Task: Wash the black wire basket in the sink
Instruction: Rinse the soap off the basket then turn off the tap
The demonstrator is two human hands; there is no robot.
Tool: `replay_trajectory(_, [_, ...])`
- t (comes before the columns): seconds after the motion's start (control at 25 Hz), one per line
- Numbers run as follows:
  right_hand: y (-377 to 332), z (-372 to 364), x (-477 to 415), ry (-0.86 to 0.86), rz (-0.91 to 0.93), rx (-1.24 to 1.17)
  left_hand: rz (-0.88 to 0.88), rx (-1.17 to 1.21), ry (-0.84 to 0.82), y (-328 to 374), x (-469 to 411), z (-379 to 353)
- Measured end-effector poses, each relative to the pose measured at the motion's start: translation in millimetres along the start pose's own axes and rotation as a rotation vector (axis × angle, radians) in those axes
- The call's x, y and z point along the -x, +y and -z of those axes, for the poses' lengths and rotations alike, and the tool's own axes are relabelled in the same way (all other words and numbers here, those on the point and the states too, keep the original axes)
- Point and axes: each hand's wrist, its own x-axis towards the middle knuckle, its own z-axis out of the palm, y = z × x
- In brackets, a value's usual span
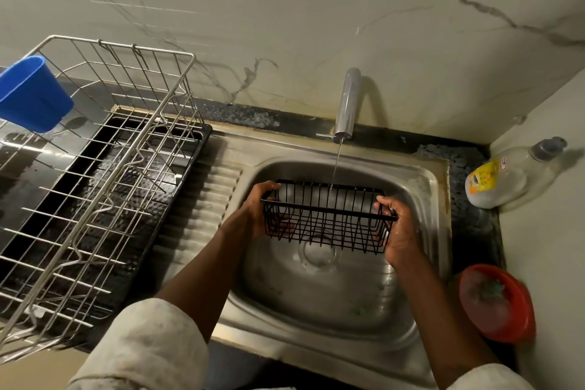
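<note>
A red bowl (497, 304) sits by the sink's (316, 294) near right corner, contents unclear. Above the basin the black wire basket (326, 218) hangs clear of the walls, left hand (253, 209) and right hand (400, 231) each curling fingers round one end. Water from the tap (347, 104) hits its far rim. Beyond, a bottle's (500, 177) yellow label is unreadable.

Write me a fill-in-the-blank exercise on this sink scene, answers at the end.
1. The left hand and right hand hold the ____ basket over the sink.
2. ____ runs from the tap onto the basket.
3. The cup on the rack is ____.
4. The bowl beside the sink is ____.
Missing words: black; water; blue; red.
</note>
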Motion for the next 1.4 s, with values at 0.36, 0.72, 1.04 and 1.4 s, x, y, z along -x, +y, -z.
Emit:
replay_trajectory(0.36, [11,13,-8,0.083,-0.027,0.088,0.03,-0.043,-0.001,-4,-2,-7])
replay_trajectory(0.72, [16,26,-15,0.134,-0.079,0.094,0.061,-0.037,-0.008,-2,-5,-15])
replay_trajectory(1.04, [19,25,-16,0.107,-0.034,0.086,0.036,-0.085,-0.044,1,-4,-9])
replay_trajectory(1.4, [34,0,-13,0.048,-0.064,0.037,-0.038,-0.123,-0.007,9,15,19])
